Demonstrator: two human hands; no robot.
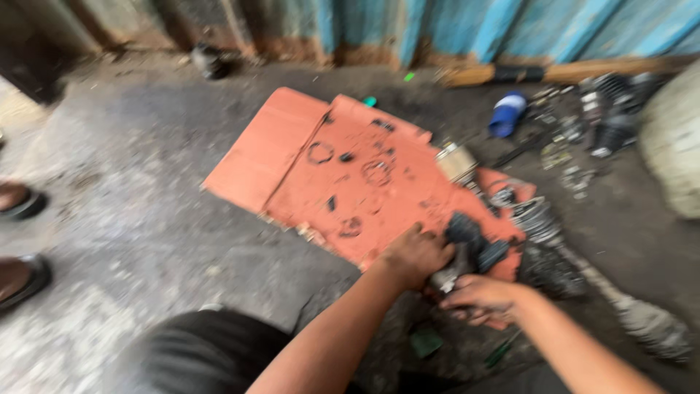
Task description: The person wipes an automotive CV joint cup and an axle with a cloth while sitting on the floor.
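My left hand (414,255) and my right hand (481,298) meet low in the middle of the head view, both closed around a greasy metal joint part (450,274) with a dark rubber boot (470,239) at its far end. They work over the near corner of a flattened reddish cardboard sheet (306,153) stained with dark oil rings. The picture is blurred, so the exact finger grip is hard to read.
A ribbed rubber boot and long axle shaft (627,314) lie at right. A blue can (507,113) and scattered metal parts (598,109) sit at the back right by a blue corrugated wall. Another person's shoes (18,241) are at the left edge. Concrete floor all around.
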